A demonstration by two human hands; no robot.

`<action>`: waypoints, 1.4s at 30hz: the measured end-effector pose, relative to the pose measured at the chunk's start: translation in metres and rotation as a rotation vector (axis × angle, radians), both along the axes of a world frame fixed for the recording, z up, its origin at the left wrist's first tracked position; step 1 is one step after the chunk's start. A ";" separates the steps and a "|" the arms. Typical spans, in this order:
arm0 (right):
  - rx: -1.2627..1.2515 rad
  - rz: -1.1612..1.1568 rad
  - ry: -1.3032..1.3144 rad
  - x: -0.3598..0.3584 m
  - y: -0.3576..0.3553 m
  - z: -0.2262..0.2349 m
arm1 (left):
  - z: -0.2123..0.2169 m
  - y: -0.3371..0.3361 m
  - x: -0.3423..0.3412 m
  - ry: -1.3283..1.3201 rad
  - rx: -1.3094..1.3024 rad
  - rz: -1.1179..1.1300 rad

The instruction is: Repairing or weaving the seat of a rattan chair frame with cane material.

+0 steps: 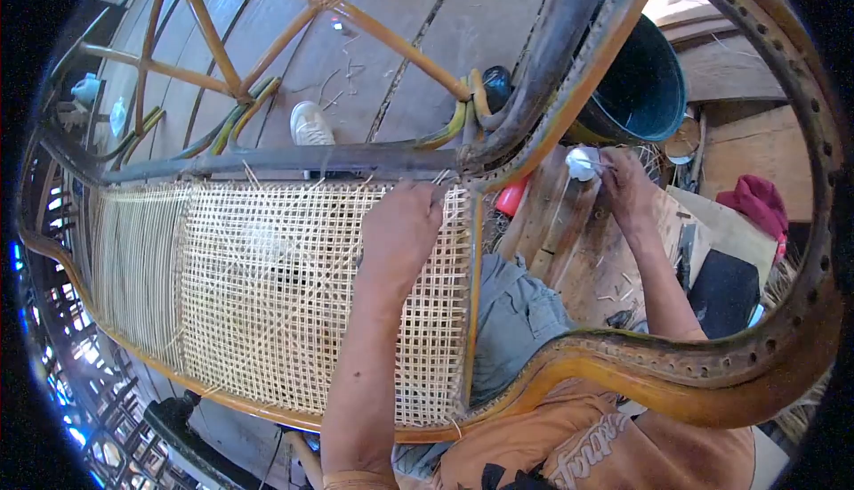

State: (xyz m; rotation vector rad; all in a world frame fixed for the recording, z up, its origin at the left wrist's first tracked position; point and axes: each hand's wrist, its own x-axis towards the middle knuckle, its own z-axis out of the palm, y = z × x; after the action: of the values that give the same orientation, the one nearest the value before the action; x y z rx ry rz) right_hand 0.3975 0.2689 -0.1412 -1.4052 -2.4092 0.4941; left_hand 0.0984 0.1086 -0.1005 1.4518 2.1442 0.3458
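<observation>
A chair-like frame of bent brown cane holds a woven cane panel (294,303) with an open lattice of pale strips. My left hand (398,227) lies over the panel's far right part, close to the dark rail (338,161). Its fingers are curled together, and what they grip, if anything, is hidden. To the right, inside the curved arm loop (640,356) of the frame, my right hand (627,189) has its fingers pinched beside a small white round item (583,163). Something thin shows between the fingers and the white item; its kind is unclear.
A dark green bucket (636,80) stands beyond my right hand. A red cylindrical object (511,196) lies near the panel's right corner. Maroon cloth (756,205) and a dark flat piece (725,287) are at the right. A white shoe (311,123) shows on the plank floor (391,9).
</observation>
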 end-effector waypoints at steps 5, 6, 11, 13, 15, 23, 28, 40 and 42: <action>0.011 -0.087 0.165 0.006 -0.015 0.020 | 0.003 0.007 0.000 0.096 -0.024 -0.170; -0.088 -0.153 0.166 0.009 -0.020 0.026 | 0.003 0.009 0.001 0.116 -0.023 -0.199; -0.067 -0.094 0.131 0.013 -0.034 0.032 | 0.005 0.021 0.002 0.160 -0.066 -0.252; -0.048 -0.073 0.144 0.014 -0.036 0.030 | 0.007 0.023 0.002 0.176 -0.065 -0.282; -0.080 -0.087 0.149 0.014 -0.037 0.029 | 0.008 0.024 0.003 0.192 -0.078 -0.310; -0.149 0.030 0.200 -0.027 -0.046 0.040 | 0.006 0.037 0.013 0.197 -0.049 -0.317; -0.364 0.242 0.160 -0.095 -0.062 0.048 | 0.014 0.036 0.006 -0.012 0.174 -0.058; -0.315 0.434 -0.052 -0.153 -0.059 0.017 | 0.037 -0.052 -0.015 -0.073 -0.455 0.079; -0.282 0.420 -0.025 -0.149 -0.060 0.011 | 0.031 -0.059 -0.016 -0.117 -0.393 0.109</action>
State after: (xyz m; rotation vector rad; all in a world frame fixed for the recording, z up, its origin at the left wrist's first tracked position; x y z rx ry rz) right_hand 0.2485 0.2086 -0.1298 -0.9945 -2.7461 0.9529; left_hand 0.0827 0.0501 -0.0697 1.0710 2.0580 0.0393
